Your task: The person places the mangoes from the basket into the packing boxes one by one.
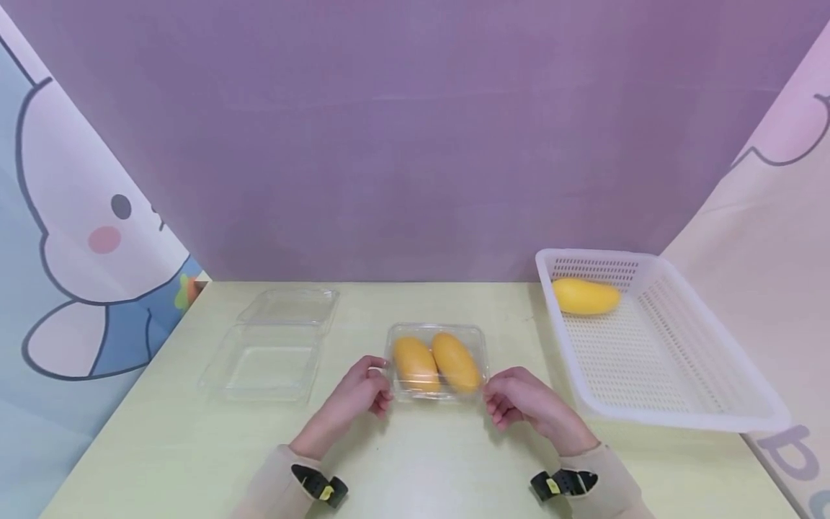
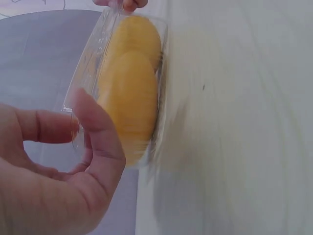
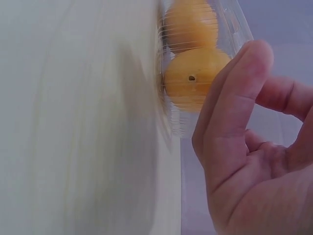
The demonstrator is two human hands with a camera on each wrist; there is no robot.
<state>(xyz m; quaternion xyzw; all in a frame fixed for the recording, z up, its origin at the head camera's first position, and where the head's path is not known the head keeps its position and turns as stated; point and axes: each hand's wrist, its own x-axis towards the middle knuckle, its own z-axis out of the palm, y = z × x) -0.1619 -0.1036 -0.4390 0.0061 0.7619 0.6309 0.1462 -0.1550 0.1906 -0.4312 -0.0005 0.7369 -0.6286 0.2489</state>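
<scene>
- Leftmost on the table (image 1: 194,440), an open clear clamshell box (image 1: 272,353) lies empty.
- Centrally, the left hand (image 1: 359,393) and right hand (image 1: 519,400) flank a closed clear box (image 1: 437,331); the left thumb and forefinger pinch its end, while the right's curled fingers sit at the other end, contact unclear.
- Inside it lie two mangoes (image 1: 437,364), side by side.
- Rightmost, a white basket (image 1: 674,375) holds one mango (image 1: 585,296).
- Both wrist views are blurred.

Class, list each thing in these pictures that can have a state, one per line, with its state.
Clear box with two mangoes: closed, on the table.
Empty clear box: open, lid folded back.
White basket: holds one mango.
Left hand: pinches the box's left edge.
Right hand: at the box's right edge, grip unclear.
</scene>
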